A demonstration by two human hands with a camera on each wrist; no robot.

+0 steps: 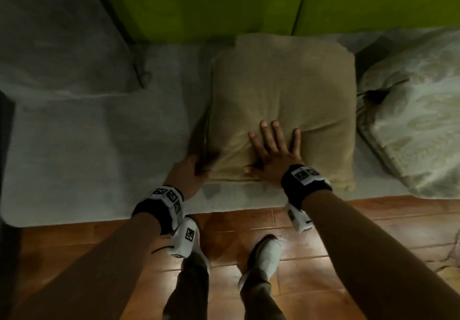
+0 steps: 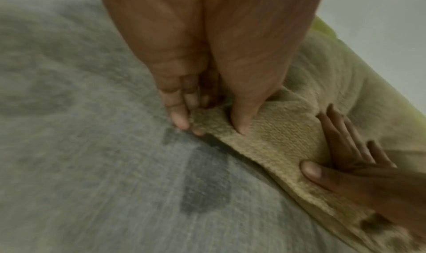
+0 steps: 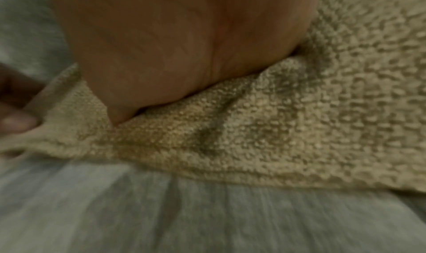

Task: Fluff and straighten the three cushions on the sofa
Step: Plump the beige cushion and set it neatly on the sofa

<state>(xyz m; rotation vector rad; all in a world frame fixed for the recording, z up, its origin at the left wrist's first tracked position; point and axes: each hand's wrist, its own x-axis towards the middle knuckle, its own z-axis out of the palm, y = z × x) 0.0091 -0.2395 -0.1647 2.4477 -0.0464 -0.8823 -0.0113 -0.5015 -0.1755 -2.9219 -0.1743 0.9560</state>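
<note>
Your right hand (image 1: 273, 155) lies flat, fingers spread, on the square tan woven cushion (image 1: 281, 90); just left of it, your left hand (image 2: 202, 85) pinches the cushion's near corner.

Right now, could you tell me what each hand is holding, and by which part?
The left hand pinches the tan cushion by its near left corner; the right hand only presses flat on it.

Tan nubby cushion (image 1: 281, 100) flat on grey sofa seat (image 1: 99, 145), between grey cushion (image 1: 57, 33) and pale patterned cushion (image 1: 418, 125)
</note>
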